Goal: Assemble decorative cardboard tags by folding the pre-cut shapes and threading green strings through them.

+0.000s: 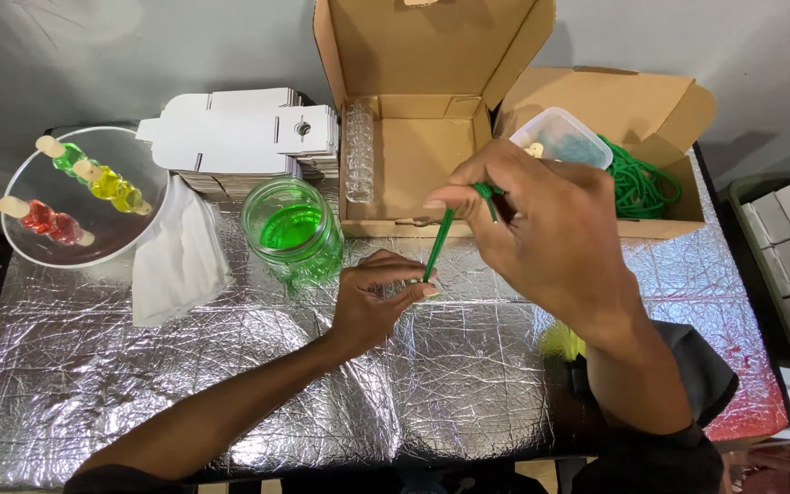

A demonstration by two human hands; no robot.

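Both hands pinch a green cord: left hand low, right hand high, fingers closed. A loose pinch could drop it. The jar stands near, easily knocked.

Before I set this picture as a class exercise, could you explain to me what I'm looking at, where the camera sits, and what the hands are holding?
There is one picture, taken by a camera on a person's head, looking down at their own bare hands. The left hand and right hand together hold a thin green cord above a table covered in crinkled silver foil. Nearby stand a glass jar of green liquid, an open cardboard box, a bowl with coloured candy skewers, a white cloth and a stack of flat white boxes.
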